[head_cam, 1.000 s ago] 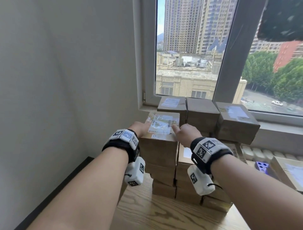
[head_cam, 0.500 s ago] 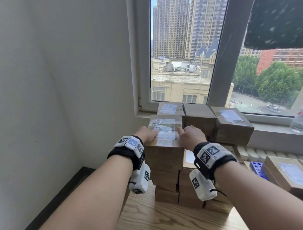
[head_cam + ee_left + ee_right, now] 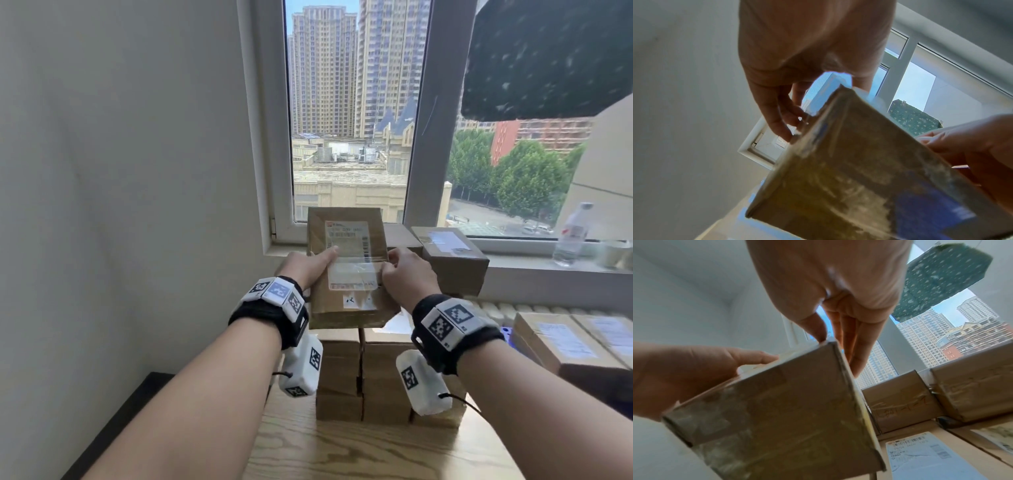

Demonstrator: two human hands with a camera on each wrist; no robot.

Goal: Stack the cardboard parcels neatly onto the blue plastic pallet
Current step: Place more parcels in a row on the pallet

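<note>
I hold a brown cardboard parcel (image 3: 347, 274) with a white shipping label in both hands, lifted clear of the parcel stack (image 3: 359, 373) and tilted so that its labelled face is towards me. My left hand (image 3: 318, 263) grips its left edge with the thumb on the label. My right hand (image 3: 397, 267) grips its right edge. In the left wrist view my left hand (image 3: 789, 116) curls over the parcel (image 3: 859, 178). The right wrist view shows my right hand (image 3: 838, 340) pinching the parcel (image 3: 787, 402). Only a sliver of the blue pallet (image 3: 507, 331) shows at right.
More parcels (image 3: 452, 257) stand behind at the window sill, and others (image 3: 565, 339) lie at right. A water bottle (image 3: 572, 236) stands on the sill. The wall is close on the left. The stack rests on a wooden surface (image 3: 342, 452).
The parcel lay flat on top of the left stack with my hands at its sides. It is now raised off the stack and tipped up towards me.
</note>
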